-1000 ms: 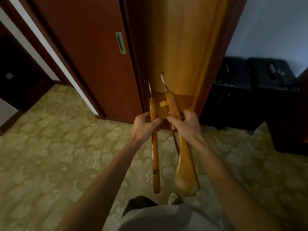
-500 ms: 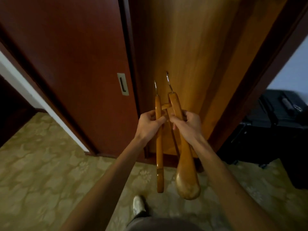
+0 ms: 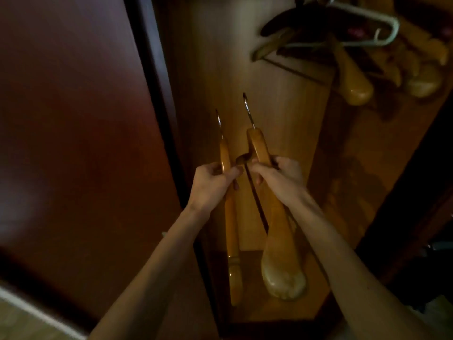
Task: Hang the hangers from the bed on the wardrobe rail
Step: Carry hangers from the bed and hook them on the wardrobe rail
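I hold two wooden hangers upright in front of the open wardrobe. My left hand point(image 3: 212, 185) grips the slim wooden hanger point(image 3: 232, 241), whose metal hook points up. Beside it, my right hand point(image 3: 278, 176) grips the broad-shouldered wooden hanger point(image 3: 282, 261), with its hook also pointing up and its thin trouser bar running down between the two. At the upper right several hangers hang inside the wardrobe, among them a pale plastic hanger point(image 3: 362, 25) and a wooden hanger point(image 3: 353, 79). The rail itself is out of sight above the frame.
A dark red sliding door point(image 3: 73, 143) fills the left side. The wardrobe's lit wooden back panel point(image 3: 282, 106) stands behind the hangers, with its floor point(image 3: 269, 303) low down. A dark frame edge point(image 3: 404, 192) bounds the opening on the right. Patterned carpet point(image 3: 19, 325) shows bottom left.
My view has tilted up and moved closer to the wardrobe, bringing the hanging hangers into sight. Both hands have kept their grips and risen with the two hangers.
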`<move>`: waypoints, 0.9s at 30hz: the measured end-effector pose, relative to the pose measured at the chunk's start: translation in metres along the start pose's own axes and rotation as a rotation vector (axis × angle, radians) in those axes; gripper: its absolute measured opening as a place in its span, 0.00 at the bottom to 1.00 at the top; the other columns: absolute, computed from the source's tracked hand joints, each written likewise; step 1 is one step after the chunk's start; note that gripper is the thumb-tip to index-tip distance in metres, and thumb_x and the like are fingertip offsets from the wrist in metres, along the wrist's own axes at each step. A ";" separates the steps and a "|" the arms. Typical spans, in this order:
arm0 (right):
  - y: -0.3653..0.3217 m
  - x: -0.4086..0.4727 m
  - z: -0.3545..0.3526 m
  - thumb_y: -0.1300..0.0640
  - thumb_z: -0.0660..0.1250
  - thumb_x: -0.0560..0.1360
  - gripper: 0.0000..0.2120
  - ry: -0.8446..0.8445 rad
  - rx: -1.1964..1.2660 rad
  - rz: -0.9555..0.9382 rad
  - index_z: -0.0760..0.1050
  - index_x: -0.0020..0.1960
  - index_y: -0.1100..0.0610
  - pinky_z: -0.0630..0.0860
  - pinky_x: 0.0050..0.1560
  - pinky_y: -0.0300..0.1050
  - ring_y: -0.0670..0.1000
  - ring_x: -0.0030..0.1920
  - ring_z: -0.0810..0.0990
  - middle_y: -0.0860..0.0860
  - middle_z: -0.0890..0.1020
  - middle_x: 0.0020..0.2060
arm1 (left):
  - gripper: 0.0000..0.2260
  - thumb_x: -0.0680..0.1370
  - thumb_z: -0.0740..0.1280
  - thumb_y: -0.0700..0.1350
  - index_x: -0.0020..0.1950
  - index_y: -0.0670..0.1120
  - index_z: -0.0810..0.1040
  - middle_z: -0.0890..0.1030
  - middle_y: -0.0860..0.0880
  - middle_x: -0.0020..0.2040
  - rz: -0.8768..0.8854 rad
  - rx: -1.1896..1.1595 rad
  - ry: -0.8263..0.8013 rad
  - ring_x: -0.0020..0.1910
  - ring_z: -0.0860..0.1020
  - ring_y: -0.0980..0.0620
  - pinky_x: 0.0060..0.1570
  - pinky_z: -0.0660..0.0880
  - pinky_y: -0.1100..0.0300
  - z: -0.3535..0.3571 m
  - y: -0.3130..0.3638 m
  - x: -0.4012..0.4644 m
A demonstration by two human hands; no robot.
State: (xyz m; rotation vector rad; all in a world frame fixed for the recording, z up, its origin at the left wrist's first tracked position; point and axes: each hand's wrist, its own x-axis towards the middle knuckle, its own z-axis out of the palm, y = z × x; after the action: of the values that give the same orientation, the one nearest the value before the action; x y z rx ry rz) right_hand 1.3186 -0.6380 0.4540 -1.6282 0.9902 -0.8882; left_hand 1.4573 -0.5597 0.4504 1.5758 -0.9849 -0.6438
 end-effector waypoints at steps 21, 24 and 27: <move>-0.184 0.224 -0.097 0.52 0.72 0.71 0.10 0.086 -0.003 -0.236 0.82 0.34 0.55 0.73 0.41 0.43 0.45 0.33 0.79 0.46 0.82 0.27 | 0.10 0.72 0.71 0.53 0.42 0.47 0.83 0.79 0.48 0.32 0.255 0.114 0.062 0.22 0.71 0.56 0.22 0.65 0.68 0.040 0.239 0.255; -0.197 0.238 -0.106 0.54 0.72 0.73 0.09 0.096 0.022 -0.239 0.82 0.35 0.55 0.74 0.40 0.40 0.44 0.32 0.81 0.47 0.82 0.27 | 0.10 0.74 0.70 0.54 0.43 0.47 0.84 0.80 0.49 0.33 0.266 0.125 0.055 0.23 0.73 0.56 0.22 0.66 0.68 0.046 0.255 0.272; -0.207 0.244 -0.111 0.56 0.70 0.75 0.09 0.084 0.028 -0.241 0.80 0.37 0.58 0.73 0.27 0.32 0.40 0.24 0.79 0.48 0.81 0.26 | 0.12 0.74 0.70 0.54 0.45 0.47 0.85 0.80 0.49 0.34 0.267 0.138 0.022 0.24 0.72 0.56 0.20 0.65 0.70 0.049 0.262 0.283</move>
State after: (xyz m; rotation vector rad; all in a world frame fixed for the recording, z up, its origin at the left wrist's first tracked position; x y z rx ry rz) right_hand 1.3542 -0.8655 0.7018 -1.7220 0.8453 -1.1350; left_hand 1.4928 -0.8382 0.7201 1.5310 -1.2191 -0.3794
